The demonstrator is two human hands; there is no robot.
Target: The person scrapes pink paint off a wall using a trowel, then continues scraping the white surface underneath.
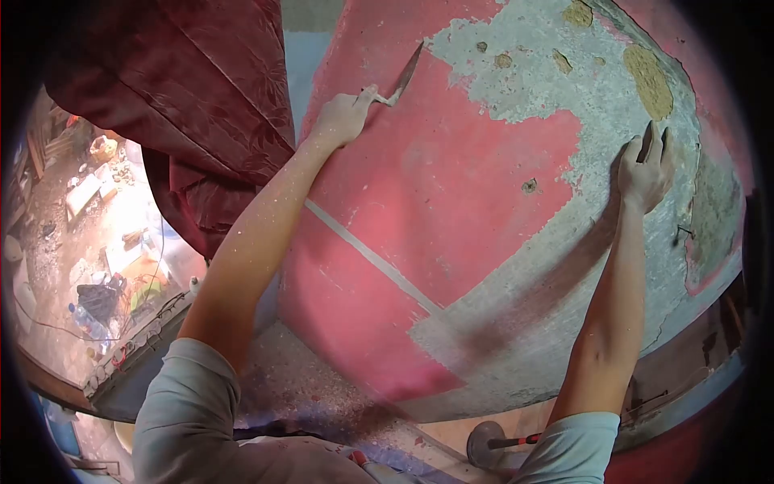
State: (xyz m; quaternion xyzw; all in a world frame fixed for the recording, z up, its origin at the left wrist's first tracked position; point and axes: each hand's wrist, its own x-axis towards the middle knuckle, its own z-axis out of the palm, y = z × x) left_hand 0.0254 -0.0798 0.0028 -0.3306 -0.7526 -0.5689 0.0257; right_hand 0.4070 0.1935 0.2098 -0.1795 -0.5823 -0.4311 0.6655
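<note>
My left hand [343, 119] is wrapped around the handle of a small pointed trowel [409, 74]. The blade points up toward the ragged edge where pink paint [484, 194] gives way to bare grey plaster [532, 97]. My right hand [645, 173] is held against the grey part of the wall with its fingers apart, holding nothing. Its fingertips are just below a large tan filled patch [648, 81]. Smaller tan patches [577, 13] dot the plaster higher up, and a small hole [529, 185] marks the pink paint.
A dark red curtain [210, 81] hangs at the left, beside my left arm. Beyond it, bright ground [56, 266] is strewn with rubble and litter. Down by my body lies a round-headed tool [484, 444] with a black and red handle. A nail [684, 231] sticks out at the right.
</note>
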